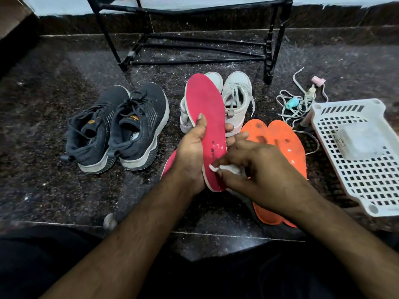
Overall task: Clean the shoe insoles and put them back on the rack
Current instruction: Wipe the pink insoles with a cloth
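Note:
My left hand (192, 147) grips a pink insole (206, 108) by its lower half and holds it upright over the floor. My right hand (257, 169) pinches a small white wipe (228, 168) against the heel end of that insole. A second pink insole (169, 162) lies on the floor, mostly hidden behind my left hand. Two orange insoles (280, 139) with dark stains lie side by side to the right, partly under my right forearm. The black metal shoe rack (194, 48) stands at the back.
A pair of dark grey sneakers (121, 128) sits at the left, and a pair of white sneakers (235, 93) behind the held insole. A white perforated plastic tray (364, 169) with a pale block lies at the right. Loose laces and small bottles (302, 100) lie behind it.

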### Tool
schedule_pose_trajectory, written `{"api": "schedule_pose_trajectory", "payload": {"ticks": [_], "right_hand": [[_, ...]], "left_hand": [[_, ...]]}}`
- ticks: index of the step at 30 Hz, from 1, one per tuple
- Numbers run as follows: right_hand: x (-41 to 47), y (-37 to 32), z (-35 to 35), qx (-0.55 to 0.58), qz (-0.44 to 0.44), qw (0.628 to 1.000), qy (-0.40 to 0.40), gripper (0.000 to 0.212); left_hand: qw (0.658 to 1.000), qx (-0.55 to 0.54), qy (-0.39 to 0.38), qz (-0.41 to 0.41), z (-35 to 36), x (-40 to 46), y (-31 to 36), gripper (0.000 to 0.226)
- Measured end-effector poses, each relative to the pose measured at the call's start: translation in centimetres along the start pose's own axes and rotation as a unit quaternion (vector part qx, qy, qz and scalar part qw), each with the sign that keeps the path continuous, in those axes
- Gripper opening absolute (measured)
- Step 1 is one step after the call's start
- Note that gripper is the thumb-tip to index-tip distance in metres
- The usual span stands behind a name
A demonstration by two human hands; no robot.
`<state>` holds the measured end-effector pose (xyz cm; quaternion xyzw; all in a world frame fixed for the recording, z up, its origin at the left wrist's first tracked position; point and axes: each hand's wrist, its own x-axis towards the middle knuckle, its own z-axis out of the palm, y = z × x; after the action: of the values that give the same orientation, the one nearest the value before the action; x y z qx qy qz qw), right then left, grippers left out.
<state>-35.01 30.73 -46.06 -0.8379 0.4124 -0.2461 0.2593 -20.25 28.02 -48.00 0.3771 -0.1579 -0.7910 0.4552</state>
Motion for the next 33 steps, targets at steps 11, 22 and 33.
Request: {"api": "schedule_pose_trajectory", "payload": {"ticks": [11, 22, 33], "right_hand": [[0.1, -0.1, 1.2, 0.010, 0.006, 1.000, 0.011, 0.019], [0.3, 0.2, 0.2, 0.004, 0.024, 0.999, 0.021, 0.024], [0.1, 0.0, 0.0, 0.055, 0.032, 0.998, 0.010, 0.017]], "left_hand": [[1.000, -0.011, 0.008, 0.018, -0.9, 1.0, 0.0, 0.069], [0.999, -0.008, 0.005, 0.045, -0.3, 0.8, -0.4, 0.070], [0.999, -0.011, 0.018, 0.038, -0.1, 0.7, -0.5, 0.069]]}}
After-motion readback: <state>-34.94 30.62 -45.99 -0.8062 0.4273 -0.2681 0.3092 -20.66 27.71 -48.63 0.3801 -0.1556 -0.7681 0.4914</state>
